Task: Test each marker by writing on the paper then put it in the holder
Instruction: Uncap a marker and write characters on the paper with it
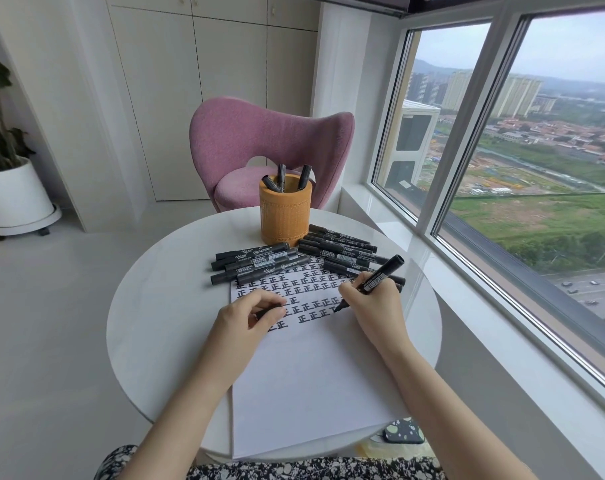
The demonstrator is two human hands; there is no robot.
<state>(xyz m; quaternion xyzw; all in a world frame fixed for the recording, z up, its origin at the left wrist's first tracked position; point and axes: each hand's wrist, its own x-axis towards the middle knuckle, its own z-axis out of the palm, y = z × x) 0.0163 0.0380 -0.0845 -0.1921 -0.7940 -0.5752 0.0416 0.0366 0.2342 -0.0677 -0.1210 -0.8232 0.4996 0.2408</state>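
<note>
My right hand grips a black marker with its tip touching the white paper, beside rows of black written characters. My left hand rests on the paper and pinches a small black cap. An orange cylindrical holder stands at the table's far side with three black markers in it. Several capped black markers lie in two piles: one left of the holder's base, another to its right, partly on the paper's top edge.
The round white table sits by a large window on the right. A pink chair stands behind the table. A phone with a patterned case lies at the near right edge. A potted plant is far left.
</note>
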